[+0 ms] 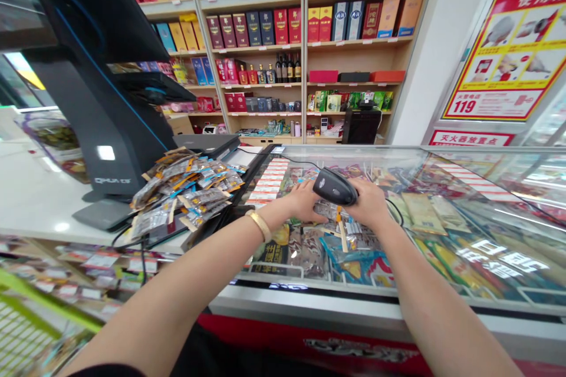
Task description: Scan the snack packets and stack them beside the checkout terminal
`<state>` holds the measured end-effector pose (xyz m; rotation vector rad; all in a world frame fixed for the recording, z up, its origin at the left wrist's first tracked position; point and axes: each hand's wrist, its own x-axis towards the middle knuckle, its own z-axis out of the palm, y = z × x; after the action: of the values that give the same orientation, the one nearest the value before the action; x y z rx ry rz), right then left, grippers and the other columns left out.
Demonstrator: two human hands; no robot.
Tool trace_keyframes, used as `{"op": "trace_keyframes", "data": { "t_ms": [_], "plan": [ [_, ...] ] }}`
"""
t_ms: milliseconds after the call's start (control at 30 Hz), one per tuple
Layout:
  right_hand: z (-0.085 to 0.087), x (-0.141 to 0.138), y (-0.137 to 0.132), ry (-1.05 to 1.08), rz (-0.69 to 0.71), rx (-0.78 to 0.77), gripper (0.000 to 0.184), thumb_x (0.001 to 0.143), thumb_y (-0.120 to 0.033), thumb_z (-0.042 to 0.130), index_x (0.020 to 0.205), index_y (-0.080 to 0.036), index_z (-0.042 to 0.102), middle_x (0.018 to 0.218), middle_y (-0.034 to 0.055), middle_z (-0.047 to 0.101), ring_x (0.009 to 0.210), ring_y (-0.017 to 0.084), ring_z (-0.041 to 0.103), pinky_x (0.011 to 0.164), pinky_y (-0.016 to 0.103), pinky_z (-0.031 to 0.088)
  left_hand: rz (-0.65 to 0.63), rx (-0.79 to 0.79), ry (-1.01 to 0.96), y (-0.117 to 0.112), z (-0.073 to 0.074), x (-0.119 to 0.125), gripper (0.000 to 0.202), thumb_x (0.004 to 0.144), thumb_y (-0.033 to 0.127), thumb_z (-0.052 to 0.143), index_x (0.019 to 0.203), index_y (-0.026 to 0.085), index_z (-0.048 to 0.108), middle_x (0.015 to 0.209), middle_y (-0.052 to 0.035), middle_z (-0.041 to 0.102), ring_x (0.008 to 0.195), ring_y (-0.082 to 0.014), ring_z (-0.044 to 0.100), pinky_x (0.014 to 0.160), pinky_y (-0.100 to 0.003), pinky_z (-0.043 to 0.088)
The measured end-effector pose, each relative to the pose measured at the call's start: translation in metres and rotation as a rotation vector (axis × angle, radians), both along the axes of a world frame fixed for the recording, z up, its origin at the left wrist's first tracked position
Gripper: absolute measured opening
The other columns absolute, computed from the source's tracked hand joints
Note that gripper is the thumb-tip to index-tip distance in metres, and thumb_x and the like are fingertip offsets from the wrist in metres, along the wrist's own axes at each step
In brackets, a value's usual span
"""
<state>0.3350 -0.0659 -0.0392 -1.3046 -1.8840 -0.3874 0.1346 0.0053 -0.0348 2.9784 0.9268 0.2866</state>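
Observation:
My right hand (pixel 370 203) grips a black handheld barcode scanner (pixel 335 187), its head turned left and down over the glass counter (pixel 442 159). My left hand (pixel 303 200), with a gold bangle on the wrist, presses its fingers on a small snack packet (pixel 329 210) lying on the glass just under the scanner. Several more small packets (pixel 349 230) lie on the glass below my hands.
A pile of foil snack packets (pixel 186 191) lies to the left beside a black checkout terminal (pixel 101 100). A green basket (pixel 26 318) sits at the lower left. Shelves of boxed goods and bottles (pixel 287 29) line the back wall. A red poster (pixel 513 41) hangs at the right.

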Motion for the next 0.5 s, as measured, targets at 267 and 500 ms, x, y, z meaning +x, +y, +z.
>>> {"op": "trace_keyframes", "data": {
  "t_ms": [267, 500],
  "plan": [
    [0.003, -0.002, -0.002, -0.001, -0.006, 0.018, 0.029, 0.068, -0.029, 0.061, 0.094, -0.021, 0.07, 0.088, 0.0088, 0.074, 0.085, 0.027, 0.068, 0.074, 0.033, 0.051, -0.007, -0.069, -0.003, -0.015, 0.001, -0.001, 0.065, 0.059, 0.048, 0.083, 0.115, 0.02, 0.065, 0.137, -0.0157, 0.051, 0.13, -0.0384, 0.042, 0.108, -0.052, 0.035],
    [0.003, -0.001, -0.002, 0.001, -0.003, 0.021, 0.032, 0.068, -0.028, 0.06, 0.098, -0.021, 0.07, 0.091, 0.0082, 0.074, 0.085, 0.026, 0.067, 0.074, 0.033, 0.05, 0.181, -0.043, -0.237, -0.043, 0.001, -0.049, 0.057, 0.062, 0.035, 0.082, 0.111, 0.018, 0.06, 0.105, -0.0085, 0.065, 0.1, -0.0264, 0.061, 0.093, -0.04, 0.048]
  ]
}}
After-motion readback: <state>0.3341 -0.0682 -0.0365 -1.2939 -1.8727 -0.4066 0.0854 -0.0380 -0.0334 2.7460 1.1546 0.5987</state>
